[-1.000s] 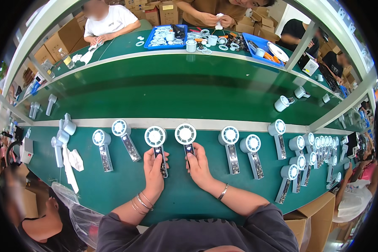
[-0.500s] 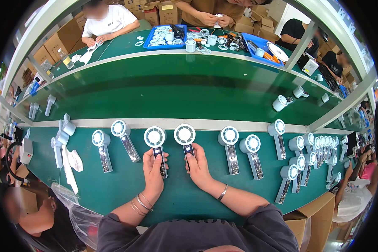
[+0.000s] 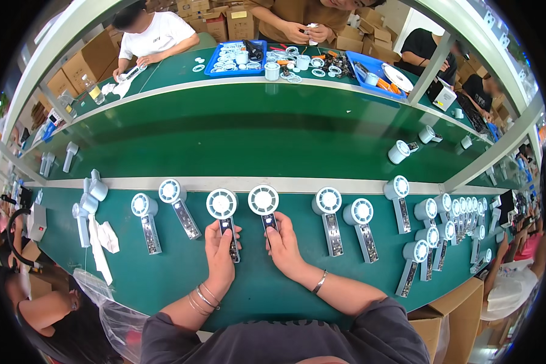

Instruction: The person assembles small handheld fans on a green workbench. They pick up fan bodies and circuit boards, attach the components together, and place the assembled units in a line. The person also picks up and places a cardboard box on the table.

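My left hand [image 3: 220, 252] is wrapped round the handle of a pale blue handheld fan [image 3: 221, 204], its thumb pressed on the front of the handle, where a circuit board shows. A second handheld fan [image 3: 263, 200] is in my right hand [image 3: 283, 246], the thumb again over the dark front of its handle. Both fans are upright side by side, round heads away from me. Left of them lie two more fans [image 3: 144, 205] [image 3: 172, 192] with bare boards in their handles. Two others [image 3: 328, 201] [image 3: 362, 212] lie to the right.
Many similar fans [image 3: 428, 236] crowd the right side of the green table [image 3: 182, 276]. At left are stacked fans [image 3: 91, 197] and a white cloth [image 3: 106, 236]. A raised shelf [image 3: 224, 133] holds blue trays [image 3: 211, 71] of parts. Co-workers sit beyond it; a cardboard box [image 3: 455, 309] stands at lower right.
Both hands keep their grip on the two fans, and the whole view has shifted slightly. Across the shelf at left, the co-worker's hands have moved apart over a white piece.
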`<state>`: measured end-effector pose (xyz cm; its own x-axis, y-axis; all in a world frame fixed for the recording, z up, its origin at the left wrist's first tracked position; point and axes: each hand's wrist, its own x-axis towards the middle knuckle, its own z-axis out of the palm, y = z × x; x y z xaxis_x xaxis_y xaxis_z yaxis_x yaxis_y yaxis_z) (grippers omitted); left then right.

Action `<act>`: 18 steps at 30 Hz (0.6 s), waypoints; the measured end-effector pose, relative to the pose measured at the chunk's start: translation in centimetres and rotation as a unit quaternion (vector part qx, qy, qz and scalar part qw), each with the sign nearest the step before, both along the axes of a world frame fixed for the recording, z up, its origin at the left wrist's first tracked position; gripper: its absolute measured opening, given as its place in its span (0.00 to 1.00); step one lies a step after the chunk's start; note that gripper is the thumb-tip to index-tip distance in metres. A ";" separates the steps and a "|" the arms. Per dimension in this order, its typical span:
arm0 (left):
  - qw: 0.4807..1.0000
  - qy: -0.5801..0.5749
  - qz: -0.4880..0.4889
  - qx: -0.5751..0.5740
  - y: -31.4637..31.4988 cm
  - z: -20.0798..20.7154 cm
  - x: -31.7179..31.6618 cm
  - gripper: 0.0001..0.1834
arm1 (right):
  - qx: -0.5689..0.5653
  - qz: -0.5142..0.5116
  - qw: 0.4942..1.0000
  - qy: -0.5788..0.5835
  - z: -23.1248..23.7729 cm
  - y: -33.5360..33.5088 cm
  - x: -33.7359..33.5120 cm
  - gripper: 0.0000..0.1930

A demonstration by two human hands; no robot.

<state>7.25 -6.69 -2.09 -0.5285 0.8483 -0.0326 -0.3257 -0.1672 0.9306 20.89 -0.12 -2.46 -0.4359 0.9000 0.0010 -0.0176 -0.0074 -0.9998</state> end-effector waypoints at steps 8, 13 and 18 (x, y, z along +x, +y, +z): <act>1.000 -0.008 0.001 0.004 -0.1 0.0 0.0 0.13 | -0.001 0.001 1.000 0.000 -0.1 0.0 0.1 0.17; 1.000 -0.003 -0.001 0.005 0.2 0.1 0.1 0.13 | -0.006 -0.005 1.000 0.005 0.3 0.1 0.1 0.17; 1.000 -0.002 0.001 0.005 0.1 0.3 0.0 0.13 | 0.005 0.000 1.000 0.008 0.2 0.3 -0.1 0.17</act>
